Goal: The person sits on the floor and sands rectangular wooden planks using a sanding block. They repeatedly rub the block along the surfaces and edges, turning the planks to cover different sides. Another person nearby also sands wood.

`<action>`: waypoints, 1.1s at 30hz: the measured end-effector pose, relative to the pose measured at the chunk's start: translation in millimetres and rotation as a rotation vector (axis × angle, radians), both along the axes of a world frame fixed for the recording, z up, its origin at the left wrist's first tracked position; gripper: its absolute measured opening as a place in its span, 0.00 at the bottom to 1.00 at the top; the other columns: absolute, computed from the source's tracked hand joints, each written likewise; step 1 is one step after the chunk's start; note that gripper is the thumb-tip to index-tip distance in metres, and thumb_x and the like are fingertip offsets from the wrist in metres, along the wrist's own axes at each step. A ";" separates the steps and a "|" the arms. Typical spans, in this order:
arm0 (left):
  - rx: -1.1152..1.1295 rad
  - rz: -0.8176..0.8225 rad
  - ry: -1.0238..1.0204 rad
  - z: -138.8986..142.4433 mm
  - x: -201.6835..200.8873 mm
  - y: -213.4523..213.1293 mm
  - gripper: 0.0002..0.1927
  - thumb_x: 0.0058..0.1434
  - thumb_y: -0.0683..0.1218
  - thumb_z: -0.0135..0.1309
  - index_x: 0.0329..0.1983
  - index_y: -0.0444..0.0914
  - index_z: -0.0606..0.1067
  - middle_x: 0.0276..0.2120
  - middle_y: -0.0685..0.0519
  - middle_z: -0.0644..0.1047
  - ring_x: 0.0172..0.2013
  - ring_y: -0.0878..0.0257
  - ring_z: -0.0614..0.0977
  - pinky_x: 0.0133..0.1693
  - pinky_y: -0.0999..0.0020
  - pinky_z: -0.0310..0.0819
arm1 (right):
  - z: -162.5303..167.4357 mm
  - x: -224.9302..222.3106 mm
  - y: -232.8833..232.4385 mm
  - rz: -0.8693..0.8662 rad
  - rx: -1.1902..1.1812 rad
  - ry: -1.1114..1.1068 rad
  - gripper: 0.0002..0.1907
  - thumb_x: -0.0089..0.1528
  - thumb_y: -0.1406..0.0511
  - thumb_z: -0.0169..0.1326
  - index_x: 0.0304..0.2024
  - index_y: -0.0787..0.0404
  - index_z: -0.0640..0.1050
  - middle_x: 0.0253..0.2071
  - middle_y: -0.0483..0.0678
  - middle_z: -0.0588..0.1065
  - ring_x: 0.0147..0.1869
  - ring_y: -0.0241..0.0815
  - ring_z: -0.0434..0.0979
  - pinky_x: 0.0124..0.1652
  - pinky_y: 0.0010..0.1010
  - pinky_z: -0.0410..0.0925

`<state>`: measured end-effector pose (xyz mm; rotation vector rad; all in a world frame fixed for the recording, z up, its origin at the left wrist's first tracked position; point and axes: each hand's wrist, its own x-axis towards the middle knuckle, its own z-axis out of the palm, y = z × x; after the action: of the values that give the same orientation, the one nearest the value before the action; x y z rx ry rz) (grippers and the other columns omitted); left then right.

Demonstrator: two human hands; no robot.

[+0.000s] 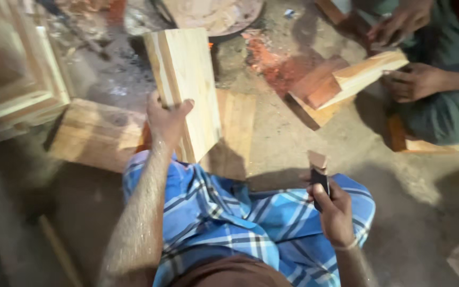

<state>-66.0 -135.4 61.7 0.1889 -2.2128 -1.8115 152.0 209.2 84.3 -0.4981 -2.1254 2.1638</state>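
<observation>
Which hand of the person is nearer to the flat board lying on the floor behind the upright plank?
Left. The left hand holds the upright plank just beside the flat board; the right hand grips a small dark block farther away.

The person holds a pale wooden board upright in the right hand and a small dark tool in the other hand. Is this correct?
Not quite: the head view shows the left hand gripping the pale wooden board, while the right hand holds the small dark tool. The board does stand upright.

Left hand (167, 118): raised, arm extended away from the body, fingers and thumb clamped. Right hand (334, 210): near the right knee, fist wrapped closed, wrist bent slightly inward.
</observation>
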 end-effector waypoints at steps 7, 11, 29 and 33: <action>0.733 -0.474 -0.190 -24.1 57.7 2.8 0.26 0.57 0.44 0.60 0.58 0.30 0.74 0.46 0.48 0.81 0.46 0.61 0.83 0.48 0.66 0.79 | -20.8 -41.9 -16.2 -0.037 -0.116 -0.015 0.17 0.69 0.62 0.52 0.54 0.68 0.76 0.35 0.43 0.73 0.34 0.33 0.70 0.34 0.26 0.66; 0.543 -0.552 -0.285 -66.1 44.8 28.3 0.24 0.60 0.48 0.57 0.58 0.31 0.76 0.48 0.49 0.82 0.46 0.64 0.83 0.49 0.70 0.77 | -24.0 -40.3 -5.9 -0.035 -0.118 -0.078 0.28 0.72 0.51 0.39 0.52 0.67 0.77 0.37 0.45 0.77 0.32 0.34 0.71 0.33 0.26 0.68; -0.110 -0.703 -0.640 -121.0 -86.8 65.2 0.51 0.50 0.53 0.71 0.71 0.32 0.59 0.67 0.36 0.65 0.66 0.47 0.68 0.62 0.52 0.64 | -80.8 -46.1 -81.8 0.625 0.886 0.221 0.30 0.55 0.65 0.67 0.61 0.56 0.77 0.58 0.57 0.72 0.61 0.54 0.74 0.58 0.39 0.71; -0.019 -0.699 -0.591 -124.4 -84.6 67.1 0.54 0.46 0.53 0.73 0.71 0.29 0.59 0.65 0.35 0.68 0.65 0.47 0.72 0.64 0.54 0.66 | -65.1 -61.1 -93.3 0.760 1.196 0.154 0.26 0.54 0.63 0.64 0.56 0.54 0.80 0.54 0.56 0.73 0.58 0.57 0.74 0.52 0.44 0.73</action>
<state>-150.6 -68.3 -62.7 -0.0877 -2.9759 -2.3011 90.9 115.9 19.2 0.6185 -3.1940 0.5855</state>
